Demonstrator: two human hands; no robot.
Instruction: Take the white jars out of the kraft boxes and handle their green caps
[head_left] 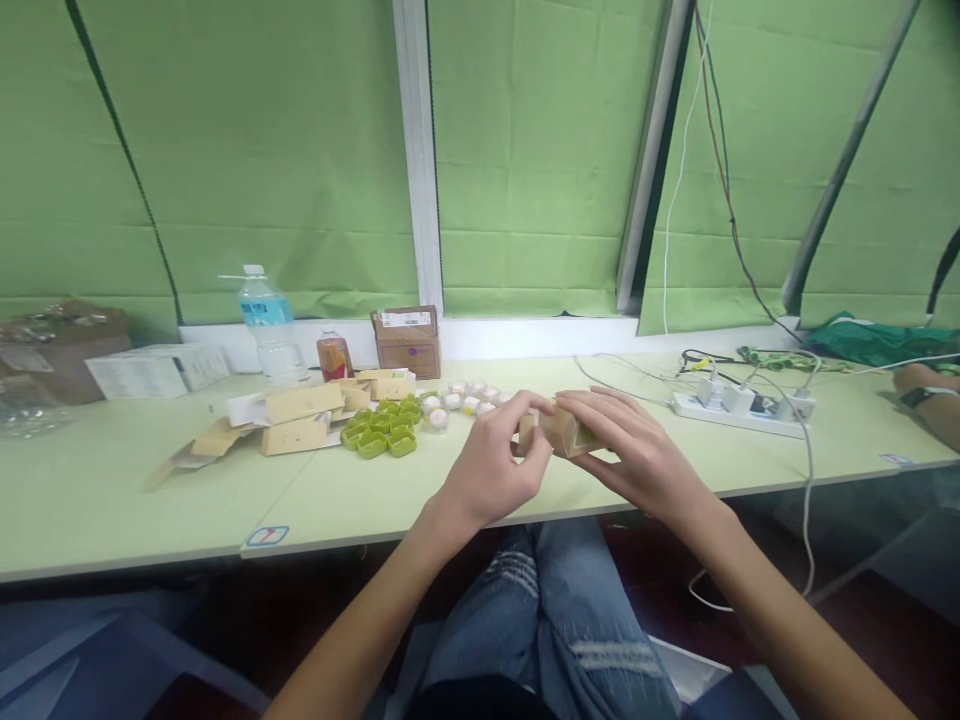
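Above the front part of the table, my two hands meet around a small tan cardboard box (564, 432). My right hand (626, 440) wraps over its right side, with the fingers along the top and the thumb below. At the box's left end, my left hand (504, 455) pinches a flap between thumb and forefinger. Left of my hands lie several small round white pieces in clear wrap (437, 420) and a cluster of green cups (381, 430). Farther left is a loose pile of flattened tan boxes (300, 420). What the held box contains is hidden.
Behind the pile stand a water bottle (270, 325), an orange-red container (334, 357) and a brown carton (407, 342). White boxes (161, 370) are at far left. A power strip (739, 410) with trailing cables lies right, near another person's arm (930, 400). The table's edge (315, 548) runs in front.
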